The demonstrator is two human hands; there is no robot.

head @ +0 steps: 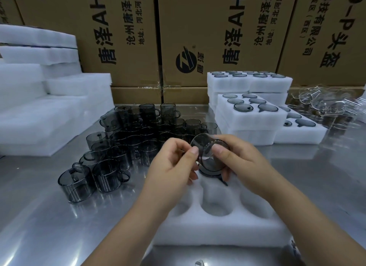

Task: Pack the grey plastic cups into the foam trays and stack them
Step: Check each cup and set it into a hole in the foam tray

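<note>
- Polished steel tabletop (39,222) carries everything. Nearest the person lies a white foam tray (217,226) with round pockets, most of them unfilled.
- Over its far edge both hands hold one smoky, see-through grey plastic cup (208,154), tipped on its side. The left hand (172,164) pinches the rim, and the right hand (239,162) curls round the body with its thumb on the wall.
- Just beneath, a second grey cup (210,173) appears to be seated in a far pocket.
- This looks like the filling step, early in this tray. The next move calls for righting the held cup over a free pocket, lining its handle with the slot, then pressing it in.
- Beyond wait the loose grey cups (126,143), crowded together.
- To the right stand filled foam trays (249,119), stacked. To the left are plain white foam slabs (49,107), and brown printed cardboard cartons (138,38) wall the back.
</note>
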